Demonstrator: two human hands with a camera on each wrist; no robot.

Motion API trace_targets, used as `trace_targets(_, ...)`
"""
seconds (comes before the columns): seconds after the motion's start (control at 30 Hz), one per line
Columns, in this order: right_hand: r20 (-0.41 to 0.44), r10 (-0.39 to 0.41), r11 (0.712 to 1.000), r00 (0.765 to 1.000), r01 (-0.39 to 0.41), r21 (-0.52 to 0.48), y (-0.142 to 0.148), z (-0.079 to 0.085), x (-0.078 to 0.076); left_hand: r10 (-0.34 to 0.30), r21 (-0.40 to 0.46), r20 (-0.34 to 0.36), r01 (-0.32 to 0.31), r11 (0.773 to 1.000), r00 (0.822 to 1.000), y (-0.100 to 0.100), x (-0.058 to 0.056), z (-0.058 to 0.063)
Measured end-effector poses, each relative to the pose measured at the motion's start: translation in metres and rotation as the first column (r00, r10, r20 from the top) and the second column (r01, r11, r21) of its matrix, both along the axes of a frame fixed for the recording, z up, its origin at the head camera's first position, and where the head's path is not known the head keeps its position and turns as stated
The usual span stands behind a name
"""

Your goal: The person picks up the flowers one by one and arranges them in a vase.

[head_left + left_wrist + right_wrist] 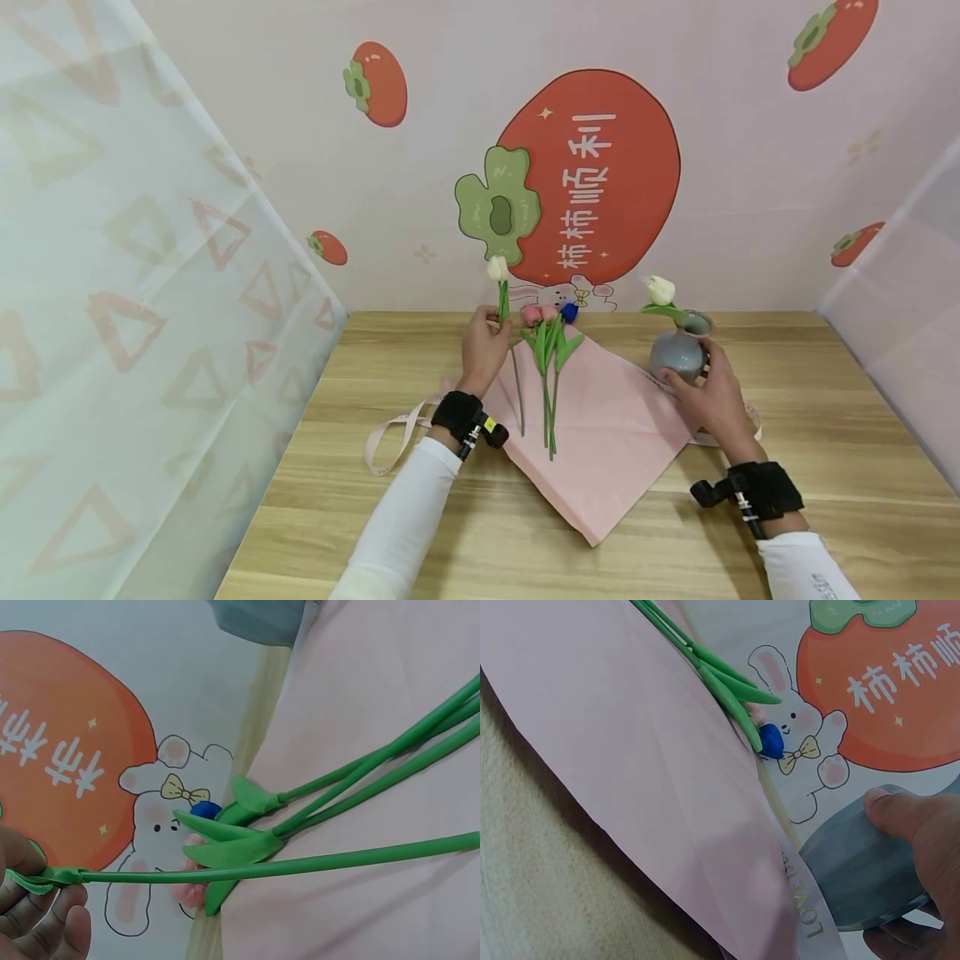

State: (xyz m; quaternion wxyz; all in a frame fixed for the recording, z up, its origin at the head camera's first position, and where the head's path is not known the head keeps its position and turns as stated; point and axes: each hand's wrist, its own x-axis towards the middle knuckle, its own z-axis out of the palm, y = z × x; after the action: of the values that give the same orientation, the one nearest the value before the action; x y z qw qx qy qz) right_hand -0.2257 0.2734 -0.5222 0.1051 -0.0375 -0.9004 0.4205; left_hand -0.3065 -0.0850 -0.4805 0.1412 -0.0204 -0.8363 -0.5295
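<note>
My left hand [486, 348] pinches a white artificial tulip [498, 268] just below its bloom, among the leaves; its green stem [285, 868] hangs over the paper. To the right, my right hand [712, 400] grips a grey-blue vase [677, 354] by its side, thumb and fingers around the body. Another white tulip [659, 290] leans out of the vase mouth to the left. Between the hands, pink tulips [542, 314] and a blue tulip [569, 312] lie with stems together on a pink sheet of wrapping paper [600, 450]. The left hand's bloom is outside the left wrist view.
A pale ribbon [386, 446] loops out from under the paper on the left, and a lettered ribbon [810, 900] runs beneath its right edge. The wooden table [840, 417] meets a wall printed with persimmons [600, 183] and a rabbit. A patterned cloth [150, 292] hangs at left.
</note>
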Motion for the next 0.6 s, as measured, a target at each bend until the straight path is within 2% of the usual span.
trace_targets(0.33,-0.006,0.006,1.000,1.000,-0.006,-0.004,0.002,-0.002,0.000,-0.005,-0.031,-0.095,0.002,1.000,0.995,0.007,0.009,0.019)
trace_targets(0.6,-0.004,0.004,1.000,1.000,-0.004,-0.010,0.002,-0.002,0.001,-0.033,-0.076,-0.188,0.019,0.997,0.982,0.014,0.015,0.031)
